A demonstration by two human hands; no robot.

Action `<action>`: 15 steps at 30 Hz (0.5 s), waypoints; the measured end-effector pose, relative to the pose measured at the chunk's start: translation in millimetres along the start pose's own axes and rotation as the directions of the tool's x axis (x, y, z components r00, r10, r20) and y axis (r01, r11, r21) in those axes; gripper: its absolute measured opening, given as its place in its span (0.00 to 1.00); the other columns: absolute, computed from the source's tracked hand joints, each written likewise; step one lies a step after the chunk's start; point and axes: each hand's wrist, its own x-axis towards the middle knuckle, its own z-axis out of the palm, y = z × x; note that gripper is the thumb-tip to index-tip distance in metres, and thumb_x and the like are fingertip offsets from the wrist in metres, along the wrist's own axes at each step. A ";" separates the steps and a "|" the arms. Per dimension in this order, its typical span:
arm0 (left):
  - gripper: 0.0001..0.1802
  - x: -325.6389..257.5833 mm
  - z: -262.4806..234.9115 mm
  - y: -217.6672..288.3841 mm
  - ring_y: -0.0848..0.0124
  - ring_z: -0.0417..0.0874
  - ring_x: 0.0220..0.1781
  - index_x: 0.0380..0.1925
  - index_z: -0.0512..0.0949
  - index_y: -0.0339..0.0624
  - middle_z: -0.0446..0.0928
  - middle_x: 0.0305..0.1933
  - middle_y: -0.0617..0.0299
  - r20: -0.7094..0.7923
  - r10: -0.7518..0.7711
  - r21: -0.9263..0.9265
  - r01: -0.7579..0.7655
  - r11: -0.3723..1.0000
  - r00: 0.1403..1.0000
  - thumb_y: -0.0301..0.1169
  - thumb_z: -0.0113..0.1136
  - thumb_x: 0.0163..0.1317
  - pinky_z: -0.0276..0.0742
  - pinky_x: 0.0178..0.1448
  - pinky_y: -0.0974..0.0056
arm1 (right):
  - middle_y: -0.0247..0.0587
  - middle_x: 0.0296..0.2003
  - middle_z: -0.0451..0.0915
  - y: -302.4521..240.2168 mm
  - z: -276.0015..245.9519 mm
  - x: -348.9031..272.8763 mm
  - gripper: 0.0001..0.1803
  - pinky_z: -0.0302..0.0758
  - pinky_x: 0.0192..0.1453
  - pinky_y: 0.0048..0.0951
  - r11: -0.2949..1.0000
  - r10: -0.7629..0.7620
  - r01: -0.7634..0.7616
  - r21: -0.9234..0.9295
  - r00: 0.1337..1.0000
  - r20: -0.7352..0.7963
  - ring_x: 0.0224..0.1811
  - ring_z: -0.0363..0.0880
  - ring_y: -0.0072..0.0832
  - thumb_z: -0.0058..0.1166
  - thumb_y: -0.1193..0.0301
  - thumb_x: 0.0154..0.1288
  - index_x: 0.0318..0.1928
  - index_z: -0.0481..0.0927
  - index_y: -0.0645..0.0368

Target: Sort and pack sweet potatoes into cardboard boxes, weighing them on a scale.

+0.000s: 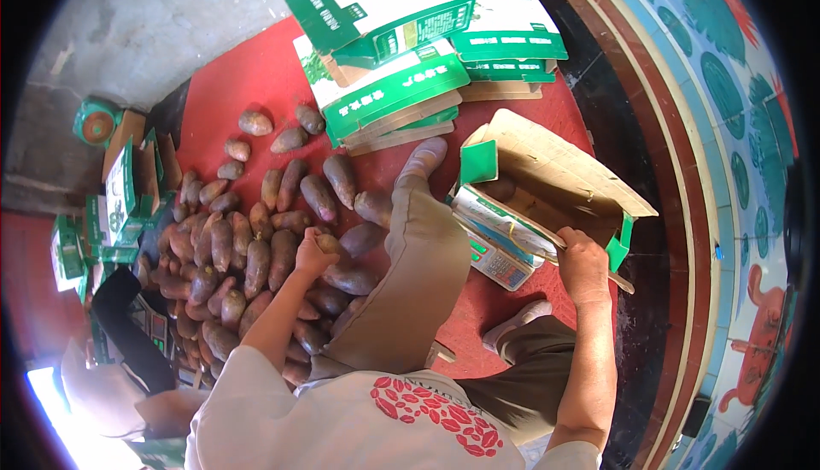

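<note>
A large heap of brownish-purple sweet potatoes covers the floor to my left. At the heap's right side my left hand is closed round a sweet potato, partly hidden by the fingers. On the right, an open cardboard box with green flaps rests tilted on a digital scale. My right hand grips the near edge of this box, fingers curled over the rim. Inside the box, in shadow at its left end, lies what looks like one sweet potato.
Flattened green-and-white cartons are stacked ahead on the red floor covering. At the left, another person's dark sleeve shows beside a second scale and more cartons. A tiled wall rises on the right.
</note>
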 end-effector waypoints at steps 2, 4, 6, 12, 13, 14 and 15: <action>0.39 -12.0 -30.3 43.9 0.51 0.79 0.48 0.50 0.64 0.42 0.77 0.43 0.49 -0.241 0.172 -0.309 -0.243 0.919 0.955 0.35 0.74 0.35 0.74 0.53 0.55 | 0.41 0.30 0.79 1.4 3.2 -3.3 0.05 0.77 0.39 0.38 0.999 -0.015 0.014 -0.042 1.000 -0.024 0.36 0.80 0.41 0.53 0.75 0.57 0.34 0.76 0.52; 0.35 -26.5 -67.5 101.0 0.57 0.78 0.46 0.49 0.66 0.42 0.75 0.42 0.52 -0.424 0.287 -0.338 -0.444 0.830 0.859 0.30 0.73 0.38 0.73 0.53 0.58 | 0.40 0.29 0.78 0.7 4.0 -7.3 0.05 0.78 0.38 0.37 0.979 -0.061 0.060 -0.194 0.998 -0.001 0.34 0.81 0.38 0.50 0.75 0.57 0.35 0.75 0.52; 0.34 -32.4 -98.7 143.1 0.66 0.75 0.46 0.49 0.67 0.42 0.74 0.43 0.56 -0.485 0.319 -0.460 -0.548 0.699 0.814 0.26 0.72 0.40 0.72 0.54 0.62 | 0.38 0.27 0.77 -4.5 5.5 -9.4 0.04 0.78 0.36 0.35 0.952 -0.096 0.088 -0.294 0.995 -0.010 0.32 0.81 0.34 0.49 0.75 0.57 0.34 0.75 0.51; 0.33 -85.2 -146.9 285.2 0.68 0.75 0.47 0.49 0.67 0.43 0.72 0.46 0.58 -0.546 0.429 -0.623 -0.691 0.367 0.720 0.26 0.73 0.40 0.72 0.55 0.63 | 0.32 0.28 0.77 0.1 16.9 -13.4 0.02 0.75 0.34 0.30 0.908 -0.080 0.065 -0.414 0.997 -0.020 0.33 0.80 0.28 0.51 0.70 0.57 0.32 0.74 0.48; 0.34 -91.3 -145.9 301.6 0.68 0.75 0.48 0.49 0.67 0.43 0.72 0.45 0.58 -0.532 0.504 -0.579 -0.726 0.370 0.681 0.26 0.73 0.39 0.72 0.54 0.62 | 0.32 0.26 0.76 0.0 16.0 -13.1 0.02 0.76 0.32 0.27 0.908 -0.104 0.075 -0.413 0.993 -0.050 0.30 0.80 0.27 0.50 0.72 0.57 0.31 0.73 0.48; 0.34 -95.1 -141.1 317.5 0.68 0.75 0.48 0.49 0.67 0.43 0.72 0.45 0.58 -0.510 0.576 -0.536 -0.760 0.368 0.639 0.26 0.73 0.38 0.73 0.54 0.62 | 0.32 0.26 0.76 0.2 16.0 -12.8 0.02 0.76 0.32 0.27 0.909 -0.101 0.070 -0.411 0.993 -0.054 0.30 0.80 0.27 0.50 0.72 0.57 0.31 0.73 0.48; 0.34 -97.5 -134.9 332.3 0.69 0.75 0.48 0.49 0.68 0.43 0.72 0.45 0.60 -0.464 0.652 -0.482 -0.789 0.382 0.599 0.26 0.73 0.39 0.73 0.54 0.62 | 0.32 0.27 0.77 -0.5 17.0 -11.6 0.02 0.76 0.34 0.29 0.918 -0.076 0.061 -0.393 0.997 -0.023 0.32 0.80 0.28 0.51 0.70 0.57 0.32 0.74 0.48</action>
